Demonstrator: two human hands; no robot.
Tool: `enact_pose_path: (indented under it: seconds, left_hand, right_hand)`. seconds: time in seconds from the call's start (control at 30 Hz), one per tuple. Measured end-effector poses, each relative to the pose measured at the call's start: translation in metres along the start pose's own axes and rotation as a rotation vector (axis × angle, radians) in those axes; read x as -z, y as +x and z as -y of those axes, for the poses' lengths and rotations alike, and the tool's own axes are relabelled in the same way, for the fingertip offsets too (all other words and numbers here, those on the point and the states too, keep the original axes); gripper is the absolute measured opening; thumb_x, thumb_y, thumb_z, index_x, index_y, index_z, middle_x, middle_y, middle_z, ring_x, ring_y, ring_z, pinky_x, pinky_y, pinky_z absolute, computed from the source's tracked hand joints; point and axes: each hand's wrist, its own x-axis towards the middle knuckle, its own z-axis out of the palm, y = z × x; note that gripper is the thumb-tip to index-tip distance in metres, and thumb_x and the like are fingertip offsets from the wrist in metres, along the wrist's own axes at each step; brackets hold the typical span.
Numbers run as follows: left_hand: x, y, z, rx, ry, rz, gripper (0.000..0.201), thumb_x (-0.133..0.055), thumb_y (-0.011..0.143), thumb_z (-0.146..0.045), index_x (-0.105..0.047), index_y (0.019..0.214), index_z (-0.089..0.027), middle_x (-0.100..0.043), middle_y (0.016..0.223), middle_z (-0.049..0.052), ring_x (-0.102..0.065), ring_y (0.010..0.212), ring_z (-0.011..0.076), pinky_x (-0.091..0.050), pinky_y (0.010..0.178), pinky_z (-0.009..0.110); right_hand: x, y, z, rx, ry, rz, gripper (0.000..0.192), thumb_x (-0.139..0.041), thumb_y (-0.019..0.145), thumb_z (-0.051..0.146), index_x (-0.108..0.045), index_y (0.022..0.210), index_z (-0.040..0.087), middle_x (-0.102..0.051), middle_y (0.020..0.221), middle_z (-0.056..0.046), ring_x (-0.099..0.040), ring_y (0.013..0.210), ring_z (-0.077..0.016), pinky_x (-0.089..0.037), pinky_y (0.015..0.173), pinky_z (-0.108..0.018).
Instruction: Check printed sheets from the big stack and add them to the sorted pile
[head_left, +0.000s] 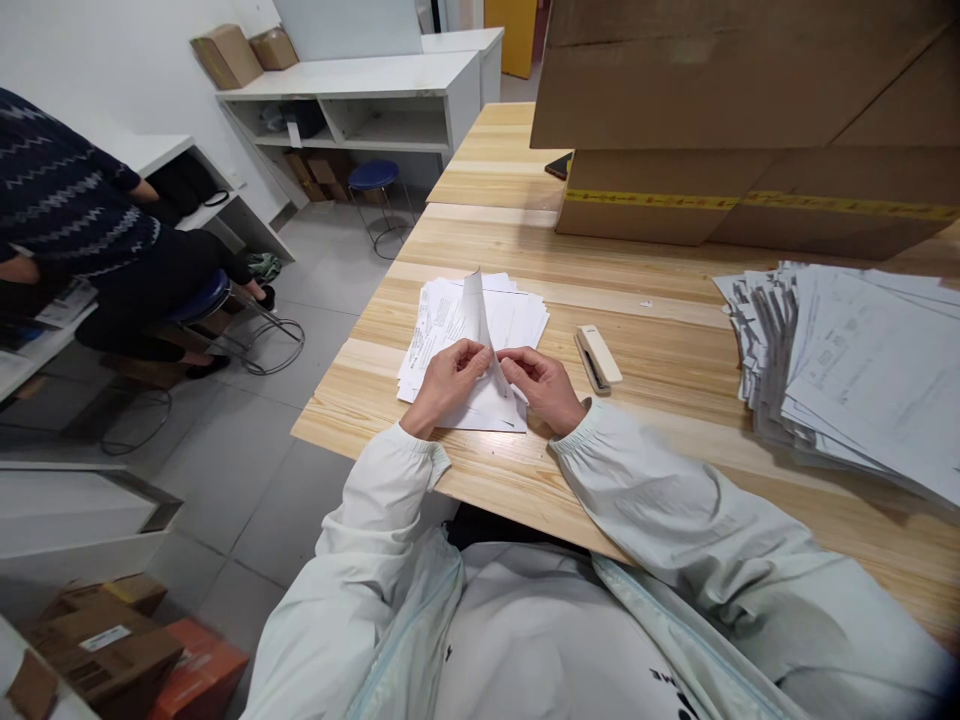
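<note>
A sheet of paper (474, 312) stands bent upward over a small pile of printed papers (435, 322) near the table's front left edge. My left hand (451, 375) pinches the raised sheet between thumb and fingers. From the other side, my right hand (546, 385) has its fingers closed at the same sheet's edge, thumb and forefinger against it. The fingertips of both hands almost meet there. Just right of my right hand lies a white stapler (598, 358), which neither hand touches.
A tall, uneven stack of papers (862, 370) lies at the table's right. Large cardboard boxes (645, 195) stand at the back, beside a dark phone-like object (559, 166). A person (71, 190) sits on a stool at left. Another blue stool (373, 175) stands beyond the table.
</note>
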Motion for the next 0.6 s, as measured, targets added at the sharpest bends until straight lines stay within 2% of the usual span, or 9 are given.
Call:
enact_pose_path:
  seconds: [0.13,0.33,0.47,0.6]
  left_hand:
    - [0.0009,-0.0001,-0.0001,-0.005,0.007,0.014,0.037,-0.055,0.088,-0.054,-0.066,0.086,-0.019,-0.071,0.085,0.005,-0.064,0.082,0.0182,-0.049,0.080,0.032]
    - [0.0003,-0.0017,-0.0034,-0.008,-0.004,0.008,0.036,-0.066,0.081,-0.052,-0.067,0.090,-0.017,-0.072,0.089,0.006,-0.064,0.081,0.0176,-0.049,0.077,0.031]
    - [-0.0002,-0.0019,-0.0021,-0.017,0.003,0.005,0.036,-0.064,0.084,-0.052,-0.069,0.091,-0.017,-0.073,0.091,0.006,-0.064,0.082,0.0176,-0.049,0.077,0.031]
    - [0.0002,-0.0014,0.0005,-0.022,0.007,0.015,0.036,-0.061,0.086,-0.052,-0.069,0.094,-0.018,-0.073,0.094,0.006,-0.065,0.085,0.0187,-0.048,0.079,0.032]
  right_hand:
    - [0.0015,0.0001,-0.0007,0.018,-0.027,0.014,0.039,-0.071,0.078,0.054,-0.074,0.095,0.020,-0.071,0.084,-0.004,-0.060,0.076,-0.0152,-0.049,0.070,-0.031]
    - [0.0031,0.0004,-0.0027,0.031,-0.005,0.032,0.034,-0.073,0.078,0.050,-0.073,0.097,0.021,-0.072,0.089,-0.004,-0.063,0.082,-0.0170,-0.051,0.074,-0.032]
    - [0.0031,0.0003,-0.0010,0.016,0.004,0.035,0.034,-0.071,0.080,0.050,-0.073,0.096,0.020,-0.072,0.089,-0.004,-0.063,0.080,-0.0155,-0.051,0.075,-0.032]
    - [0.0025,0.0004,-0.0005,-0.033,0.061,0.047,0.040,-0.079,0.072,0.051,-0.073,0.096,0.020,-0.071,0.082,-0.003,-0.063,0.075,-0.0154,-0.052,0.072,-0.032]
